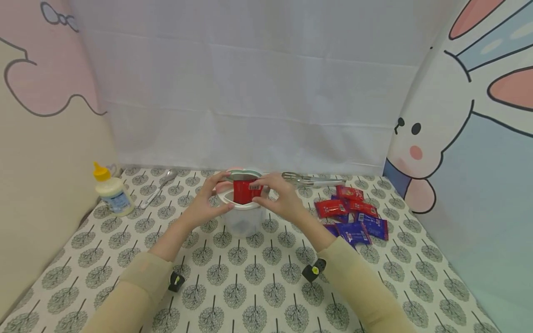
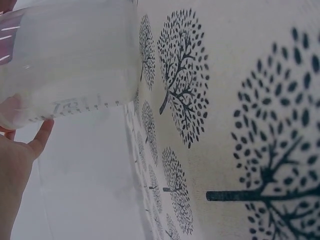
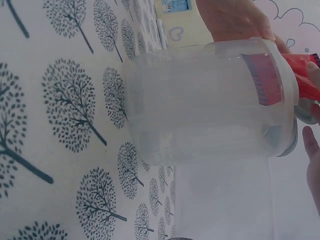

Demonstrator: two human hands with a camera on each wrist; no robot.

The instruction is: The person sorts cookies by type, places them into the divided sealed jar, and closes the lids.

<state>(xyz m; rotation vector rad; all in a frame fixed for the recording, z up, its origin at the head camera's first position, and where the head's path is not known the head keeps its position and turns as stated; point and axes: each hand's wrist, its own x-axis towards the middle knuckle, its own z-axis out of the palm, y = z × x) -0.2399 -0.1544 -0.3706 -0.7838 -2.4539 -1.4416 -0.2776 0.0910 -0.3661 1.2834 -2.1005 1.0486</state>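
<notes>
A translucent plastic canister (image 1: 244,221) with a white rim stands on the patterned cloth in the head view, its round lid (image 1: 233,170) tipped up at the back. My left hand (image 1: 204,203) grips the canister's rim from the left, thumb at the front. With my right hand (image 1: 281,196) I pinch a red packet (image 1: 243,191) at the mouth. The lower end of this packet (image 3: 265,80) shows through the wall in the right wrist view, while the rest sticks out. Fingers of the left hand (image 2: 15,160) lie against the canister wall in the left wrist view.
Several red packets (image 1: 331,208) and purple packets (image 1: 354,232) lie in a loose pile at right. A whisk (image 1: 295,177) lies behind the right hand. At left are a metal spoon (image 1: 160,187) and a yellow-capped bottle (image 1: 114,194). A white curtain (image 1: 258,92) hangs behind.
</notes>
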